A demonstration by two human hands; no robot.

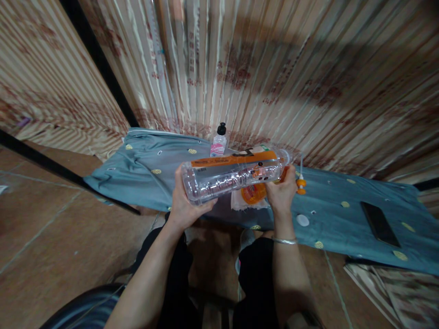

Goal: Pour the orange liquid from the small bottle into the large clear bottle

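The left hand [184, 209] has its fingers curled part-open around one end of a large clear plastic bottle with an orange label [236, 176]; the right hand [283, 191] grasps near the other, its fingertips partly hidden. The bottle lies nearly level above the blue-green patterned cloth [151, 153]. A loosened grip could let the smooth plastic slip onto the translucent orange container [252, 194]; a forward swing could topple the small clear black-capped bottle [217, 147].

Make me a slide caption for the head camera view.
Left hand and right hand hold a clear bottle sideways above teal cloth, where a dark phone lies.
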